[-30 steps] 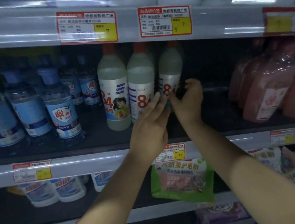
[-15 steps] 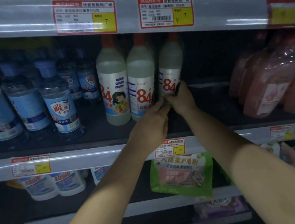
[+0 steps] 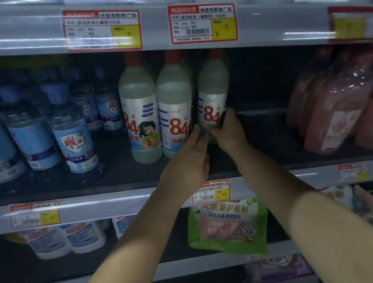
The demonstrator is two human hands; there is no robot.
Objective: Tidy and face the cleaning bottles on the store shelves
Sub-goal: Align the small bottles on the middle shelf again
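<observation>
Three white "84" disinfectant bottles with orange caps stand upright on the middle shelf (image 3: 123,174). The left bottle (image 3: 140,114) and the middle bottle (image 3: 174,104) stand at the front. The right bottle (image 3: 213,89) stands a little further back, its red "84" label facing me. My right hand (image 3: 228,130) grips this bottle's lower right side. My left hand (image 3: 186,163) touches its lower left with the fingertips, in front of the middle bottle's base. The base of the right bottle is hidden by both hands.
Blue-capped clear bottles (image 3: 71,131) crowd the shelf to the left. Pink bottles (image 3: 340,100) stand at the right, with a dark gap between them and the "84" bottles. Price tags (image 3: 202,22) hang on the shelf edge above. A green pouch (image 3: 228,226) hangs on the shelf below.
Both hands slid lower on the right "84" bottle and closed in around its base. The bottle turned so its "84" label faces forward more fully.
</observation>
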